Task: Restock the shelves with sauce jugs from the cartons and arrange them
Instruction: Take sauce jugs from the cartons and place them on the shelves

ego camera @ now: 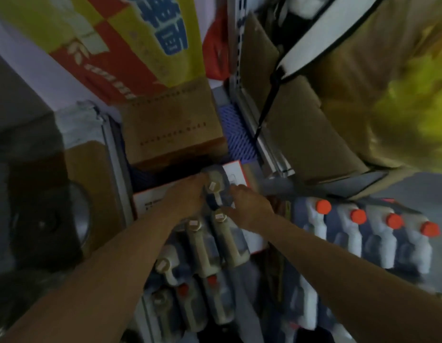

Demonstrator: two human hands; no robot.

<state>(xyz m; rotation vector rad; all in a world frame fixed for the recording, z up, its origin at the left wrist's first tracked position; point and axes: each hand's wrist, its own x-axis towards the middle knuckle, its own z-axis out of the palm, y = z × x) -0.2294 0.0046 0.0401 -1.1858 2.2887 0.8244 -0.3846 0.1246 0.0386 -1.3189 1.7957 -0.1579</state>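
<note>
a big printed carton [120,43] in yellow, red and blue fills the upper left, and a plain brown box [172,127] sits below it on the shelf. to the right stand more brown cartons [301,115] bound with a dark strap. lower down the shelf [239,134] shows a blue ribbed liner between the boxes. on the right a row of white jugs with orange caps [378,219] stands side by side. in the middle, pale sauce jugs with cream caps [210,243] are packed close, their long axes running away from the person towards the back of the shelf.

the smallest thing matters most: one sauce jug [215,186] sits at the far end of that cluster, against a white and red carton edge [236,173], with its cap and handle facing the camera. the left hand [190,194] touches its left side and the right hand [249,204] its right, so the jug lies directly between them, both about equally near. the fingers of both look curled round the jug, grasping it, though blur hides the fingertips. judging from this, the jug is being settled into line behind the others; the coming move likely turns on keeping its long axis parallel to its neighbours.
</note>
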